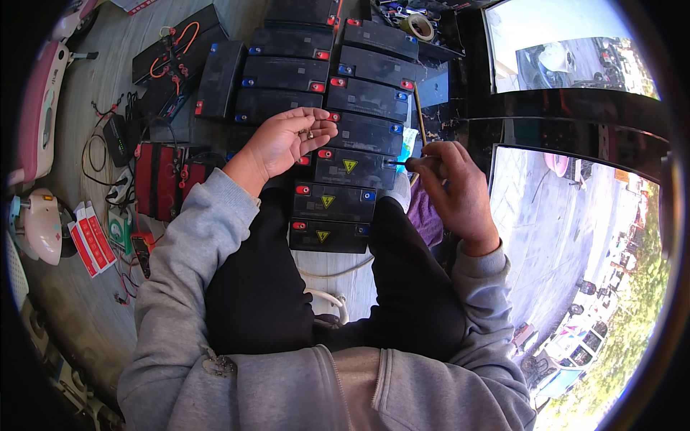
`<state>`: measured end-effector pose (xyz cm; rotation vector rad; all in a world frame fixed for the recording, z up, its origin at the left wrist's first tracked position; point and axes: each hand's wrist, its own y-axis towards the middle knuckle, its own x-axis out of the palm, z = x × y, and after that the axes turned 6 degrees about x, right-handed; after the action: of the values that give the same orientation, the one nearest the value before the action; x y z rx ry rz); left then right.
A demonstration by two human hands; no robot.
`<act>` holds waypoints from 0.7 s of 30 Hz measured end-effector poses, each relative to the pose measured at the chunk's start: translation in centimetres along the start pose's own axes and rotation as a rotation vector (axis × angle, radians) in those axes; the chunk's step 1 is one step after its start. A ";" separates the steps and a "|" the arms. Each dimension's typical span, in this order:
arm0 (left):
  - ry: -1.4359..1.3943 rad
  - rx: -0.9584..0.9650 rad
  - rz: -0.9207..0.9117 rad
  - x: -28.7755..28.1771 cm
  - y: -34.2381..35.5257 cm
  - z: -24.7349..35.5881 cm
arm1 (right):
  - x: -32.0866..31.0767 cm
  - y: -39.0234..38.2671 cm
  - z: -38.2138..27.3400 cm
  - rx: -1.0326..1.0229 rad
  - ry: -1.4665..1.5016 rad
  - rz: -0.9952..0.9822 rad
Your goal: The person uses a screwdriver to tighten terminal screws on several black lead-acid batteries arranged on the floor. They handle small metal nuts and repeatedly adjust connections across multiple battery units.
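Black batteries (366, 134) with red and blue terminals stand in two columns in front of me. My right hand (453, 188) is closed round a screwdriver (400, 164), whose handle is mostly hidden in the fingers. Its tip is at the right-hand terminal of a battery with a yellow warning triangle (350, 167). Palm up, my left hand (286, 144) hovers over the left column with its fingers half curled. Small metal pieces that look like screws (310, 134) rest at its fingers. Two more triangle-marked batteries (330, 205) lie nearer my knees.
On the left floor are a red-and-black battery pack (159, 179), tangled cables (93, 154) and a red-and-white box (93, 241). A pink machine (43, 115) stands beyond them. A tape roll (417, 27) sits at the far right, and a purple cloth (429, 212) lies below my right hand.
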<state>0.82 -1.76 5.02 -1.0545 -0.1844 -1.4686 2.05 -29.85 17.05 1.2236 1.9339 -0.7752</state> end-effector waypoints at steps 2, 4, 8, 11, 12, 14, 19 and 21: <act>-0.006 -0.001 0.005 -0.1 0.0 -0.1 | -0.5 0.0 0.1 0.060 -0.143 -0.032; -0.010 0.002 0.007 -0.1 0.1 -0.1 | -0.8 -0.1 0.0 0.155 -0.192 -0.042; -0.011 0.006 0.011 -0.2 0.2 -0.2 | -0.4 -0.2 -0.5 0.020 0.032 0.080; -0.010 0.001 0.016 -0.2 0.3 -0.3 | -0.2 0.1 -0.6 0.030 0.046 0.018; -0.009 0.000 0.019 -0.3 0.2 -0.3 | -0.7 0.2 -0.6 0.077 -0.078 -0.028; -0.016 -0.003 0.023 -0.3 0.2 -0.3 | -1.2 0.1 -0.5 0.187 -0.203 -0.087; -0.019 -0.001 0.028 -0.3 0.3 -0.3 | -0.2 -0.1 -0.4 0.087 0.023 0.174; -0.019 -0.002 0.025 -0.3 0.3 -0.3 | 0.2 0.0 -0.2 0.045 0.118 0.154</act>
<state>0.88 -1.78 4.47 -1.0696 -0.1831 -1.4370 1.93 -29.62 17.04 1.4559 1.8969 -0.6830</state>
